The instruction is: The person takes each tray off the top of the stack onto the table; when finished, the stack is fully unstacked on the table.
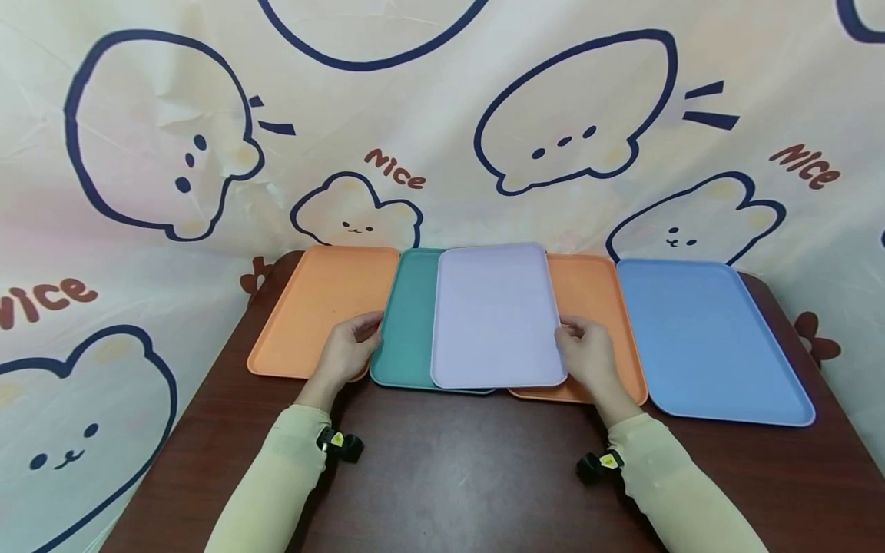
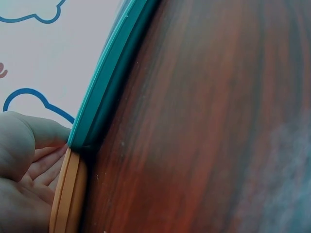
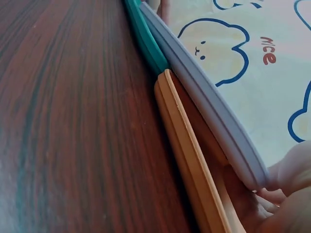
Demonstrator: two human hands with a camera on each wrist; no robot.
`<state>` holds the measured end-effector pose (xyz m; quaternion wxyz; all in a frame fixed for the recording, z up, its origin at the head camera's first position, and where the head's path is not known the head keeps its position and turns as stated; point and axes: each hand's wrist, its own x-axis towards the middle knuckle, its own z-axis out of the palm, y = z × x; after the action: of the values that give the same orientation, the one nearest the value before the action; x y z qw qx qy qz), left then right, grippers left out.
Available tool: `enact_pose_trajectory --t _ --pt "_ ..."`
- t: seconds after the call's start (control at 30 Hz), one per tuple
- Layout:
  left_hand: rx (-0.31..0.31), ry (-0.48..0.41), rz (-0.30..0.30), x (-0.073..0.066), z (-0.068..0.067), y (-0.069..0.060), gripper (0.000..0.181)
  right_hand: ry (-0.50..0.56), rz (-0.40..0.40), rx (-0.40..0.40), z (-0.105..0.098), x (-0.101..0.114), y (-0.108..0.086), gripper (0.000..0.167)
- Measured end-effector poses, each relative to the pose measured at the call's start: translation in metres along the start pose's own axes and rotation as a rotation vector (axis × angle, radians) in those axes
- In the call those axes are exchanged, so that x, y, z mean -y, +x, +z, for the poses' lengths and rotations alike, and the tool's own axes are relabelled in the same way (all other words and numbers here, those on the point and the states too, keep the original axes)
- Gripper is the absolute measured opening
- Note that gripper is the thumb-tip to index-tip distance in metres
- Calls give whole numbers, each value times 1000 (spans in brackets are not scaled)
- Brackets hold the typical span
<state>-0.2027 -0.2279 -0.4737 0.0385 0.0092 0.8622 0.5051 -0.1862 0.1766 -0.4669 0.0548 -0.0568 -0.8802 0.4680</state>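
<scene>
A lavender tray (image 1: 496,319) overlaps a green tray (image 1: 404,322) and the left part of the right-hand orange tray (image 1: 596,322). My right hand (image 1: 589,355) grips the lavender tray's right edge, thumb above and fingers below. In the right wrist view, that edge of the lavender tray (image 3: 218,111) is raised over the orange tray (image 3: 189,150). At the green tray's left edge, my left hand (image 1: 346,352) pinches the rim. In the left wrist view, its thumb touches the green tray (image 2: 104,87), with the fingers partly hidden behind the left orange tray (image 2: 68,194).
The left orange tray (image 1: 339,299) lies at the far left of the row. A blue tray (image 1: 712,338) lies at the right end. All are on a dark wooden table (image 1: 456,468), whose front stretch is bare. A printed cloth (image 1: 442,115) hangs behind.
</scene>
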Motion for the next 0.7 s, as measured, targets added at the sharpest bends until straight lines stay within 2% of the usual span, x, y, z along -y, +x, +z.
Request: enact_pose_trajectory --t 0.13,0.33,0.43,0.7 --pt "0 -5 -3 -1 0 0 47 32 46 -33 -5 -2 0 41" --pt "6 -9 2 -1 -1 -1 47 89 104 -40 -20 -7 2 40" --pt "8 -8 4 -2 -2 -2 48 95 76 -40 -28 -12 5 38" --pt "3 -6 2 -1 -1 -1 47 50 -30 60 -56 -33 14 38"
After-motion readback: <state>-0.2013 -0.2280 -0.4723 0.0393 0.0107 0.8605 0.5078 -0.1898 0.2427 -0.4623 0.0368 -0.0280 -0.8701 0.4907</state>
